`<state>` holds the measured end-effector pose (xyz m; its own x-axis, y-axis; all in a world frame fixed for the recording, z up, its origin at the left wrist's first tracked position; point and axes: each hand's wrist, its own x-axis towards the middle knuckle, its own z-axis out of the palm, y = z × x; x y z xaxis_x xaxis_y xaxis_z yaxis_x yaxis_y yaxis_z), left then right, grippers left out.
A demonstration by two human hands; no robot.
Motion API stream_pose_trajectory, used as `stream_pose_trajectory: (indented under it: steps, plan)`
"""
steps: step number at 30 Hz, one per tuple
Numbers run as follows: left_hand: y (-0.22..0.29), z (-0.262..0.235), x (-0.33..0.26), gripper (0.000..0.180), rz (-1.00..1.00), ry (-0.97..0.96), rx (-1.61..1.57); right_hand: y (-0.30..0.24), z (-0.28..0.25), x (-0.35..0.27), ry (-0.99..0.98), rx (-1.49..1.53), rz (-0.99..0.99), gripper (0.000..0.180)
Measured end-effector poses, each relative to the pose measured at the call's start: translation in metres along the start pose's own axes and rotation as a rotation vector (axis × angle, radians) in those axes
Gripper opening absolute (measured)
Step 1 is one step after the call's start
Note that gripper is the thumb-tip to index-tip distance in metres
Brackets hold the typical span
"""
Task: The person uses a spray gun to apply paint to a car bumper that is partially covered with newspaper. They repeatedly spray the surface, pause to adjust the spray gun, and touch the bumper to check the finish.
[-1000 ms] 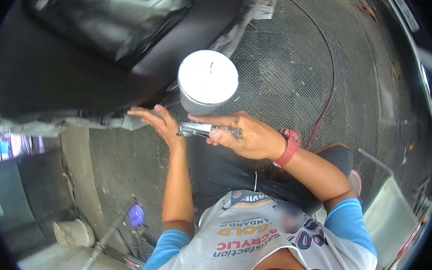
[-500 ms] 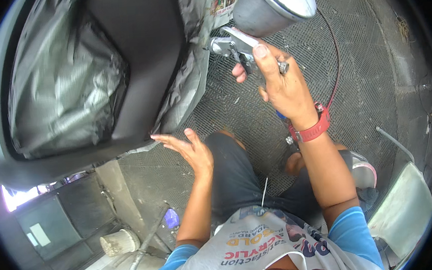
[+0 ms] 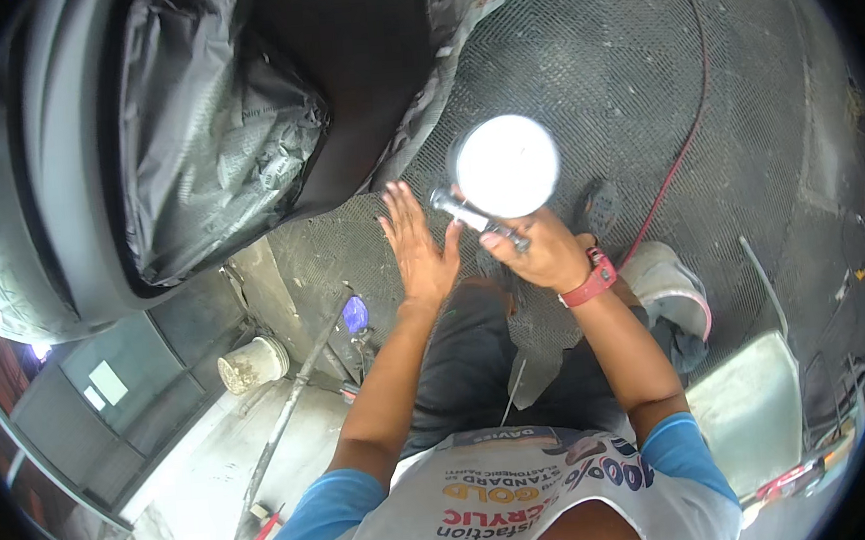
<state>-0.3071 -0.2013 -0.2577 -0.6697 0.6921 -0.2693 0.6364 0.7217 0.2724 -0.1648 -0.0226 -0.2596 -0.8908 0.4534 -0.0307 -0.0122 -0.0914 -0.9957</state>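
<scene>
I see the right hand (image 3: 542, 252) clenched around the spray gun (image 3: 477, 212), white cup (image 3: 505, 165) upward, above the mesh floor (image 3: 640, 85). Left hand (image 3: 419, 246) spread flat, fingers apart, just beside the gun's nozzle, holding nothing.

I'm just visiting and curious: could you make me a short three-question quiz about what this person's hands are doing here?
1. True or false: the right hand grips a spray gun that has a round white cup on top.
2. How is the left hand held? A) clenched on a hose B) open, fingers spread, holding nothing C) resting on the small pail
3. Fill in: the red hose lies on the dark ____ floor mat.

Key: 1 true; 2 B; 3 ribbed.
</scene>
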Motion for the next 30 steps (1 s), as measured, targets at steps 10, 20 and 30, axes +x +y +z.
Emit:
stream_pose_trajectory:
  steps: [10,20,30]
  plan:
    - [-0.014,-0.128,-0.232,0.078,-0.013,-1.014,0.03,-0.165,-0.074,-0.007,-0.066,-0.165,0.153,0.045]
    - [0.175,-0.249,-0.122,0.067,-0.122,-1.007,-0.187,-0.306,-0.161,0.037,0.287,-0.16,0.048,0.053]
    - [0.366,-0.289,-0.006,0.044,0.233,-0.663,-1.0,-0.437,-0.212,0.019,0.326,-0.029,0.074,0.06]
